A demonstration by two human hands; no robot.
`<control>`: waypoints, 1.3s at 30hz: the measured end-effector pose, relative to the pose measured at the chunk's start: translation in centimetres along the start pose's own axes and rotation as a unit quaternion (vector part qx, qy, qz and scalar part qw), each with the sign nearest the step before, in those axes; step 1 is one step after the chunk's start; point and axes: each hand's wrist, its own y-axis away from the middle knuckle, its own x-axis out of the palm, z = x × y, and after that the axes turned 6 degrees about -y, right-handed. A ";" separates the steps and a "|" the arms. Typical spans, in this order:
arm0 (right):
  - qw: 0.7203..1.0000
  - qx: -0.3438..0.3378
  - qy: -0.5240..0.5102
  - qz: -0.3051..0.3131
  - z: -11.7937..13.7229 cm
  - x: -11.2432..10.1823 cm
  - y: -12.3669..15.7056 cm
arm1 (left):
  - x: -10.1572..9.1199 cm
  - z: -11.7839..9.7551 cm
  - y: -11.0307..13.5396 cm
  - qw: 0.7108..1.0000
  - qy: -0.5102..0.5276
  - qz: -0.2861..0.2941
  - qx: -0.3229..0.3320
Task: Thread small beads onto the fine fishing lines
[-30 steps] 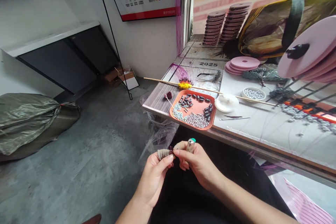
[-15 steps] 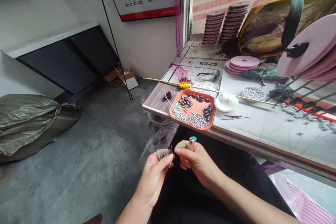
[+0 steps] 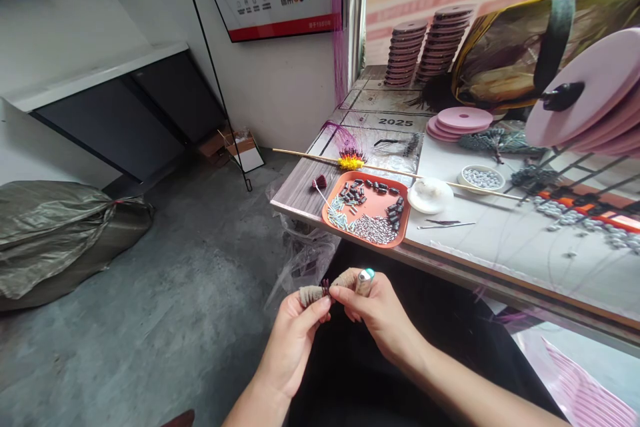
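My left hand is closed, pinching a small bundle of dark red strands between thumb and a tape-wrapped index finger. At the bundle's right side, the thumb and wrapped index finger of my right hand meet it in a pinch. A lighter with a metal top and green end sticks up from my right hand, tucked in its curled fingers. Both hands are above my dark-clothed lap, in front of the table edge. The lower fingers are partly hidden.
On the table, an orange tray holds small metal parts and dark cylinders. Nearby are a thin rod, a white dish, a bowl of grey beads and pink discs. A covered bundle lies left.
My right hand has moved slightly left and down, so its fingertips now meet the strands at my left fingertips. The lighter has tipped a little with it.
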 end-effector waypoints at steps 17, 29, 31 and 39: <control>0.998 0.037 -0.052 0.026 -0.3 -0.4 0.1 | 0.0 -0.2 0.4 0.999 -0.025 0.036 0.027; 0.996 0.024 -0.089 0.002 -1.1 0.0 0.0 | 0.7 0.2 0.3 0.993 -0.065 0.025 0.092; 0.995 0.025 -0.093 -0.005 -1.3 -0.1 0.0 | 0.8 0.4 0.2 0.992 -0.072 0.011 0.102; 0.994 0.037 -0.102 -0.008 -1.5 0.0 0.1 | 0.9 0.3 0.1 0.992 -0.070 0.003 0.107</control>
